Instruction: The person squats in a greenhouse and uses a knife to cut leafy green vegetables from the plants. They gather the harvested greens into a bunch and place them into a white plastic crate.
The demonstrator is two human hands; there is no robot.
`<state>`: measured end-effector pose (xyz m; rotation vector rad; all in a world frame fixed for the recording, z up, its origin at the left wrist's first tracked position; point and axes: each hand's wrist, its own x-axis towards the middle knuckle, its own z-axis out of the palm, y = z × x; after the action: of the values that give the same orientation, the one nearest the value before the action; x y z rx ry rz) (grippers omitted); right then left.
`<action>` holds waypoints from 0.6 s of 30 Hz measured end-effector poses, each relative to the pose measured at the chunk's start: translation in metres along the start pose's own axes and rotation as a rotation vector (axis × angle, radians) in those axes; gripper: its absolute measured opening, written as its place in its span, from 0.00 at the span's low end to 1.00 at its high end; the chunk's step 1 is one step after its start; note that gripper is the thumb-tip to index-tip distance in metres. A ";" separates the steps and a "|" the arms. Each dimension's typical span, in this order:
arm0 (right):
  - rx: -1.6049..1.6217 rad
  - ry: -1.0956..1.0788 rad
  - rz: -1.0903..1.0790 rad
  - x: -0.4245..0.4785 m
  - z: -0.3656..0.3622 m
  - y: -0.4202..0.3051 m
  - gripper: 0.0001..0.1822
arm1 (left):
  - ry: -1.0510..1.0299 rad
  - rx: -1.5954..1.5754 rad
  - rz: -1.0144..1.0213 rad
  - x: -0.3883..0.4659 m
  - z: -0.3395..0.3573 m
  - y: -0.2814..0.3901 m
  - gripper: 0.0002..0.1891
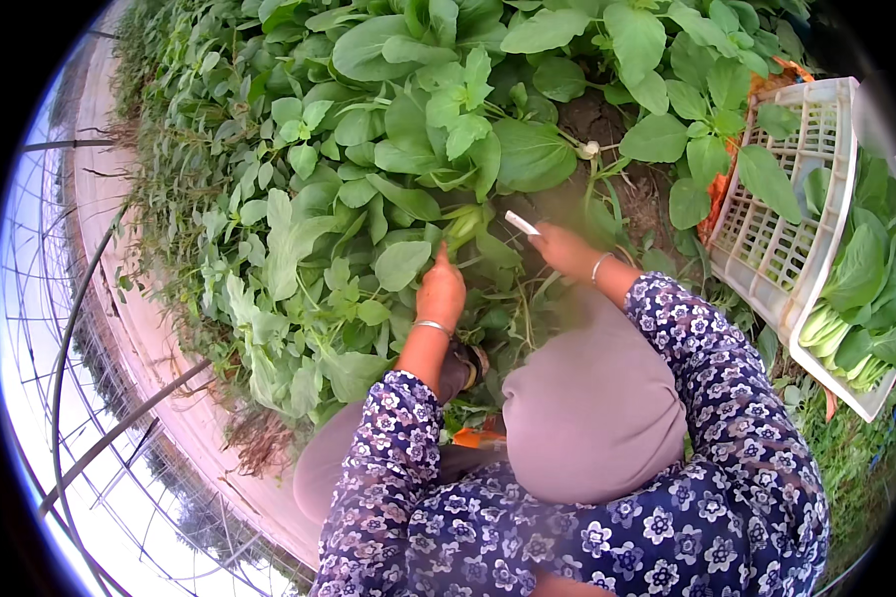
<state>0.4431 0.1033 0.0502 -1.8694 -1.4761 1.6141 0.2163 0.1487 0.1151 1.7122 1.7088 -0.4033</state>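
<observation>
My left hand (440,293) reaches into the leaves with its index finger at the pale green stalks of a bok choy plant (464,224). Its other fingers are curled out of sight, so whether it grips the plant cannot be made out. To the right, my right hand (566,251) is closed around a short white tool (521,222), possibly a knife, which points up and left towards the stalks. A gap separates the tool from the plant. Broad bok choy leaves (535,155) spread just beyond both hands.
A white plastic crate (780,201) holding cut bok choy (859,298) stands tilted at my right. Orange material (719,186) lies behind it. Tall weeds (635,45) rise among the crop. A pale strip (131,224) and metal frame poles (123,436) run along the left. My knee (593,410) is close below.
</observation>
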 end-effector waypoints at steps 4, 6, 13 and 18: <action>-0.054 -0.059 0.006 0.022 0.012 0.004 0.17 | 0.041 0.028 0.001 0.004 0.003 -0.001 0.25; -0.039 -0.076 0.009 0.027 0.013 0.006 0.17 | 0.080 0.045 0.022 0.011 0.001 0.005 0.23; -0.049 -0.046 0.040 0.024 0.014 -0.001 0.17 | 0.087 -0.001 -0.048 0.017 -0.016 0.018 0.18; -0.142 -0.094 0.050 0.021 0.005 -0.014 0.16 | 0.134 -0.121 -0.044 0.019 0.020 -0.012 0.15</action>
<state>0.4293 0.1241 0.0466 -1.9435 -1.6352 1.6810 0.2114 0.1490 0.0849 1.6484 1.8302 -0.2031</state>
